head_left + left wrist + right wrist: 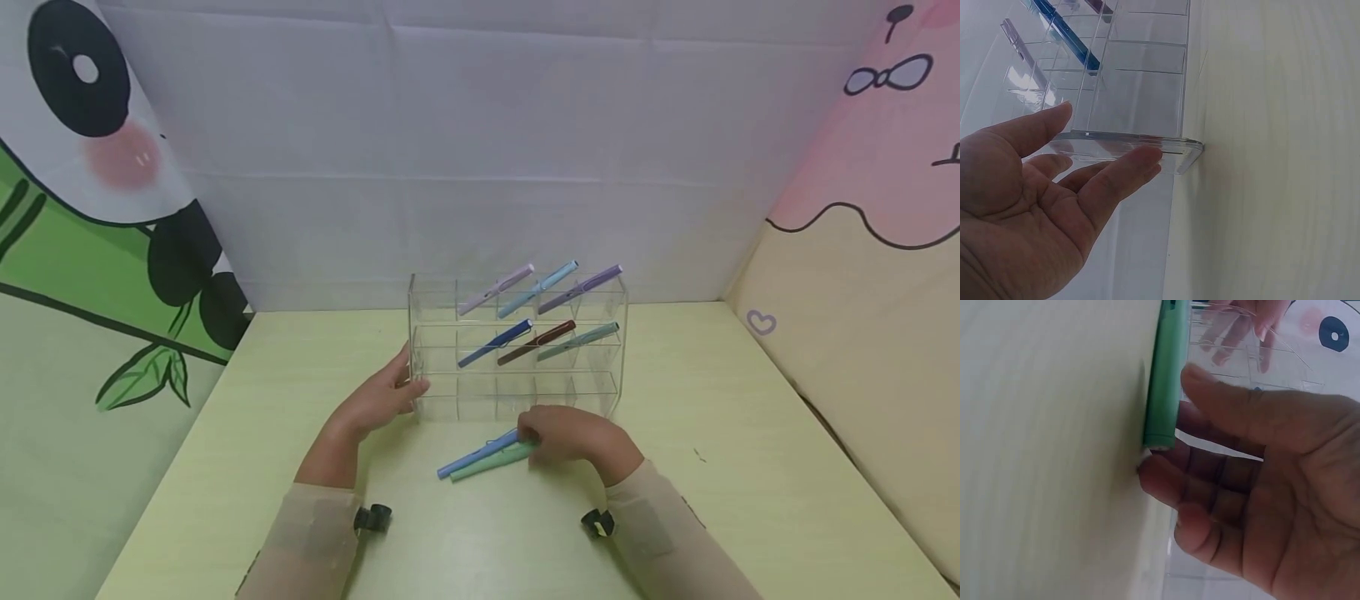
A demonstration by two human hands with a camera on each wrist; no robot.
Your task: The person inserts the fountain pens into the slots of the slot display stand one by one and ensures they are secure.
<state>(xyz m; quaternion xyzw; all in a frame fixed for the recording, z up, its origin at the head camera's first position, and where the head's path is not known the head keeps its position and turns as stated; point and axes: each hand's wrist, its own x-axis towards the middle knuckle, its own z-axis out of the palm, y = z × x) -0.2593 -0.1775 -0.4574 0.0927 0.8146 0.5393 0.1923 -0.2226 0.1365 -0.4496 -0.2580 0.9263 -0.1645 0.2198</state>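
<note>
A clear tiered pen rack (pixel 517 372) stands near the back of the table. My left hand (pixel 378 396) holds its left side, thumb at the front edge and fingers along the outer face of the side panel (pixel 1141 137). In front of the rack, a blue pen (pixel 476 455) and a light green pen (pixel 491 463) lie side by side. Over their right ends is my right hand (pixel 573 433), its fingers bent. In the right wrist view its thumb lies beside the green pen (pixel 1165 381); the blue pen's end is hidden, and whether either pen is pinched is unclear.
On the rack's top tier lean a pale lilac pen (pixel 495 289), a light blue pen (pixel 538 289) and a purple pen (pixel 580 290). The middle tier bears a dark blue pen (pixel 495 343), a brown pen (pixel 536 342) and a grey-green pen (pixel 577 342). Cloth walls surround the table.
</note>
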